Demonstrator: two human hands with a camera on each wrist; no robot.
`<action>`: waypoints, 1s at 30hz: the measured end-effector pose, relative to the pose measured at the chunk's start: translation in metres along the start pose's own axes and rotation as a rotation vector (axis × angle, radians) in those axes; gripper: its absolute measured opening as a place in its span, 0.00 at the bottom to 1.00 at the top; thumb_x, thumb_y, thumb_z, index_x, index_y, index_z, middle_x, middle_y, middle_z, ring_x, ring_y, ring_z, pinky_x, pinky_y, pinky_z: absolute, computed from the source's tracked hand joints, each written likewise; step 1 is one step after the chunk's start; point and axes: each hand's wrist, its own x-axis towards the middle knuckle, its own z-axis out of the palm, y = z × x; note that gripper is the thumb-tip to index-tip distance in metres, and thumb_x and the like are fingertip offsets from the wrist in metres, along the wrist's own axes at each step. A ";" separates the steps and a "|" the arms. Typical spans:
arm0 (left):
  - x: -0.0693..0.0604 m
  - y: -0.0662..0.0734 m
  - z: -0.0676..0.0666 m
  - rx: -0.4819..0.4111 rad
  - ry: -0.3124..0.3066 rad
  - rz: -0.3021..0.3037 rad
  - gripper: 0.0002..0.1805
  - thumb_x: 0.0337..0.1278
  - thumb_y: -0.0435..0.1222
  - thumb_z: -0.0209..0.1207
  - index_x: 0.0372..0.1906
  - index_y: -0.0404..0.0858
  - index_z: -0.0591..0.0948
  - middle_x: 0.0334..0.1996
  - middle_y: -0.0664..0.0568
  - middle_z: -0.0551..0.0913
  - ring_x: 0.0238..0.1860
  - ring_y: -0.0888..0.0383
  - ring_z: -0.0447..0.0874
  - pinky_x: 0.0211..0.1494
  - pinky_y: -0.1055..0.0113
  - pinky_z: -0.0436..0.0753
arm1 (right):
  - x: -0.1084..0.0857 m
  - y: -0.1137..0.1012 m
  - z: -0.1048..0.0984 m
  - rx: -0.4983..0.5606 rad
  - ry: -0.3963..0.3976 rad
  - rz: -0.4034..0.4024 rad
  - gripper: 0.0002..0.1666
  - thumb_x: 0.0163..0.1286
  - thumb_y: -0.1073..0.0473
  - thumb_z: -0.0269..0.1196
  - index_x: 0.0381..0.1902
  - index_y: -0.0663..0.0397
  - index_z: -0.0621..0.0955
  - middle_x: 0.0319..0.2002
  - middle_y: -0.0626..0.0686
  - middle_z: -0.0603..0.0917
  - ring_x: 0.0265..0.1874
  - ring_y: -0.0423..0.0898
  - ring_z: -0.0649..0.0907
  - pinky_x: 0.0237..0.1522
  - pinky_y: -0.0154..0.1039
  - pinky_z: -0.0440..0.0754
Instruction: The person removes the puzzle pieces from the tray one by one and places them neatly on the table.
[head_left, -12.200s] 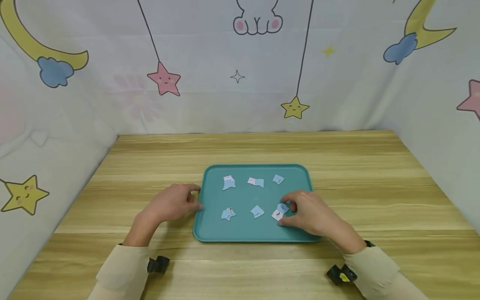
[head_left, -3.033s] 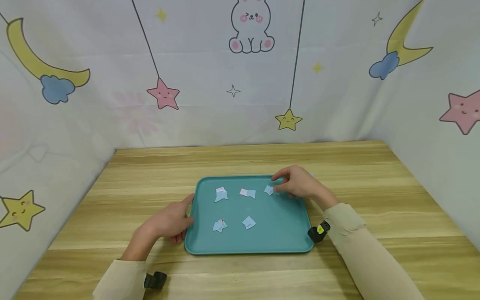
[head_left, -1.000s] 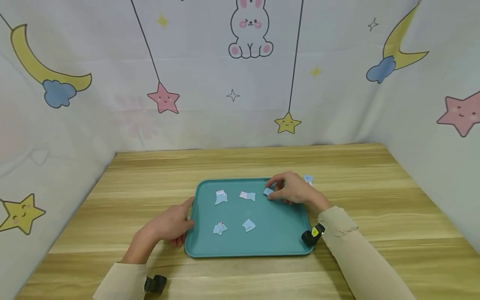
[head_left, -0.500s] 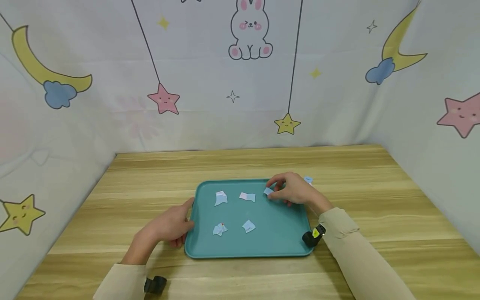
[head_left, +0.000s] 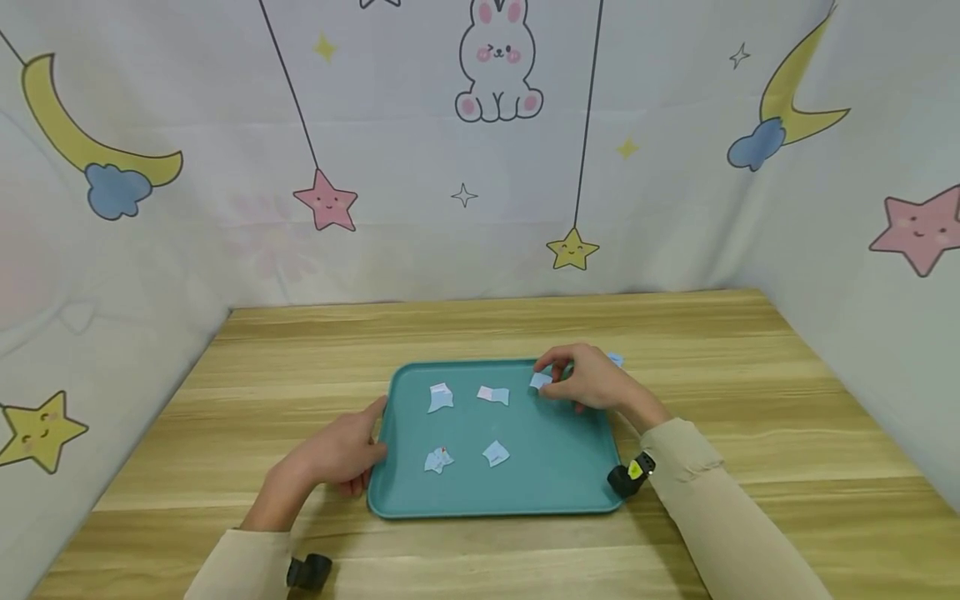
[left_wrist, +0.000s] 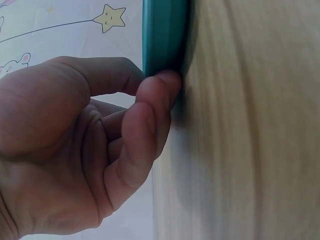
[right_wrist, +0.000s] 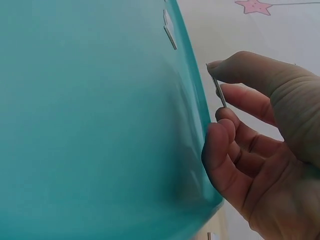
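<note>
My right hand (head_left: 588,379) pinches a small flat light-blue puzzle piece (head_left: 540,381) between thumb and fingertips over the far right of a teal tray (head_left: 562,479). In the right wrist view the puzzle piece (right_wrist: 220,94) shows edge-on, raised above the tray rim. My left hand (head_left: 337,450) grips the tray's left edge; in the left wrist view its fingertips meet the tray's side (left_wrist: 162,35) low down. On the tray lie a pale piece (head_left: 441,397), a pink-and-blue piece (head_left: 492,395), a small cluster (head_left: 438,460) and a light-blue piece (head_left: 496,453).
A light-blue piece (head_left: 616,358) lies on the wooden table (head_left: 697,367) past the tray's far right corner, partly hidden by my right hand. A white patterned cloth (head_left: 405,250) rises behind the table and along its sides.
Earlier, my right hand held a piece at the tray's near right; that spot is bare now, and a piece lies beyond the tray. The far right piece has since been pinched and slightly lifted.
</note>
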 end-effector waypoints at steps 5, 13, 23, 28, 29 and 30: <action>0.000 0.001 0.000 0.003 0.003 -0.001 0.44 0.70 0.27 0.52 0.84 0.25 0.46 0.14 0.48 0.80 0.11 0.57 0.79 0.16 0.62 0.83 | -0.004 0.000 -0.003 -0.002 0.021 0.002 0.18 0.68 0.58 0.72 0.55 0.52 0.86 0.37 0.53 0.80 0.22 0.46 0.78 0.22 0.40 0.83; 0.001 0.000 0.001 0.004 -0.002 -0.016 0.44 0.70 0.28 0.52 0.84 0.26 0.45 0.14 0.48 0.81 0.11 0.57 0.79 0.16 0.62 0.83 | -0.008 0.001 -0.010 -0.016 0.032 -0.010 0.18 0.68 0.58 0.73 0.55 0.53 0.86 0.38 0.53 0.79 0.26 0.46 0.78 0.21 0.39 0.80; 0.001 0.001 0.000 -0.003 0.003 -0.033 0.44 0.69 0.27 0.51 0.84 0.27 0.46 0.14 0.48 0.81 0.11 0.58 0.79 0.17 0.64 0.83 | -0.018 0.002 -0.018 -0.015 0.044 -0.050 0.18 0.68 0.57 0.73 0.54 0.54 0.86 0.38 0.53 0.80 0.27 0.46 0.77 0.22 0.38 0.79; 0.001 0.001 0.001 -0.003 0.003 -0.031 0.44 0.69 0.27 0.51 0.84 0.27 0.45 0.13 0.47 0.81 0.11 0.58 0.79 0.17 0.63 0.83 | -0.023 0.007 -0.021 -0.033 0.071 -0.082 0.18 0.68 0.57 0.73 0.54 0.55 0.87 0.37 0.52 0.81 0.30 0.47 0.77 0.28 0.37 0.77; 0.001 0.001 0.001 -0.003 0.002 -0.034 0.44 0.69 0.27 0.51 0.84 0.27 0.45 0.14 0.47 0.81 0.11 0.58 0.79 0.17 0.63 0.83 | -0.025 0.009 -0.022 -0.037 0.078 -0.083 0.18 0.67 0.58 0.73 0.54 0.56 0.87 0.37 0.52 0.81 0.31 0.48 0.77 0.30 0.36 0.77; 0.001 0.001 0.001 -0.003 0.002 -0.036 0.44 0.69 0.27 0.51 0.84 0.27 0.45 0.14 0.47 0.81 0.11 0.57 0.79 0.17 0.63 0.83 | -0.026 0.010 -0.022 -0.038 0.083 -0.083 0.18 0.67 0.58 0.74 0.53 0.56 0.87 0.36 0.52 0.81 0.32 0.47 0.77 0.31 0.36 0.77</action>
